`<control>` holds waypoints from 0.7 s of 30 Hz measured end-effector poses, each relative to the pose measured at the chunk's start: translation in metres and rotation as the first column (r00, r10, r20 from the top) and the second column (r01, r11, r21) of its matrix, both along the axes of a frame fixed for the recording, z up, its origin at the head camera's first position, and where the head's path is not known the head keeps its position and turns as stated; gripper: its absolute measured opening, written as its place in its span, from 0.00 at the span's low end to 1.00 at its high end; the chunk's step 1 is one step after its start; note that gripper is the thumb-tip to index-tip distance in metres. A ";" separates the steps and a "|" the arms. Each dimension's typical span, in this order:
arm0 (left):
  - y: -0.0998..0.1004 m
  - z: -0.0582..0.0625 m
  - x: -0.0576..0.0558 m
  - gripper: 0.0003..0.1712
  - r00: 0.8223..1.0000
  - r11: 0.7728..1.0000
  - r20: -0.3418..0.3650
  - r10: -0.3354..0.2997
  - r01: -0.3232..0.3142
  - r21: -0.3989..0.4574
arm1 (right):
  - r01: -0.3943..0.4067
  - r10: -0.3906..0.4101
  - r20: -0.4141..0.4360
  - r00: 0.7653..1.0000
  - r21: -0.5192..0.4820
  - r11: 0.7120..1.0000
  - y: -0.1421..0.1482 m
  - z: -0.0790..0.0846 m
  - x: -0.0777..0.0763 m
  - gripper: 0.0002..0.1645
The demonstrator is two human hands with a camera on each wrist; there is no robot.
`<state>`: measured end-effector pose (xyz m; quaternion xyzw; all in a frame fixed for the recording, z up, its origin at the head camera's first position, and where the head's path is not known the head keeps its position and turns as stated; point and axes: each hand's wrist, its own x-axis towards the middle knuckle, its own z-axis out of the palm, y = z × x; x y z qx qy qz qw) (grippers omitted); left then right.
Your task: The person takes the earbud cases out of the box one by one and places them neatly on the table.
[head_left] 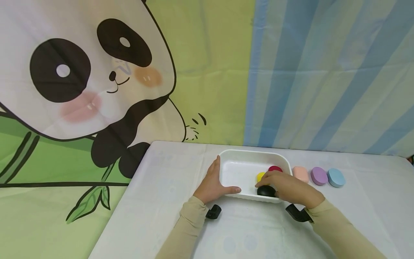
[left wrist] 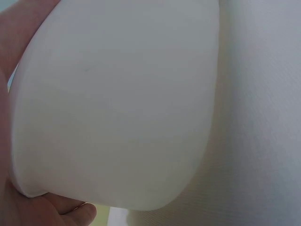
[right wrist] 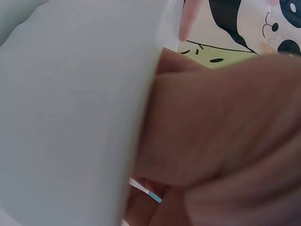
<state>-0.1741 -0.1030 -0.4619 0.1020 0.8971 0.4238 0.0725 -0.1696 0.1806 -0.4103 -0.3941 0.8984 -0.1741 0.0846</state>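
Note:
A white rectangular tray (head_left: 244,167) stands on the table, in the middle of the head view. My left hand (head_left: 211,185) grips its left front corner, thumb over the front rim and fingers along the outside. The left wrist view shows the tray's outer wall (left wrist: 117,103) close up. My right hand (head_left: 292,187) reaches over the tray's right side. Its curled fingers hold a smooth, rounded black piece (head_left: 266,191) inside the tray by the front wall. Behind that lie a yellow piece (head_left: 260,176) and a red one (head_left: 275,168), both partly hidden by my hand.
Right of the tray, a pink rounded block (head_left: 301,174), a purple oval piece (head_left: 319,176) and a light blue oval piece (head_left: 336,177) sit in a row on the white tablecloth (head_left: 245,230). A panda-printed curtain (head_left: 207,72) hangs behind the table.

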 end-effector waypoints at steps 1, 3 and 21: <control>0.000 0.001 0.000 0.81 1.000 1.000 0.000 0.001 -0.001 -0.001 | -0.007 0.007 0.002 1.000 0.007 1.000 0.000 0.000 -0.002 0.36; 0.001 0.002 -0.001 0.81 1.000 1.000 0.001 0.005 -0.005 -0.006 | -0.018 0.018 0.003 1.000 0.014 1.000 -0.001 -0.001 -0.005 0.36; 0.003 0.001 -0.001 0.82 1.000 1.000 -0.007 0.015 -0.015 0.007 | 0.072 -0.081 0.147 0.986 0.069 0.995 -0.001 0.000 -0.008 0.35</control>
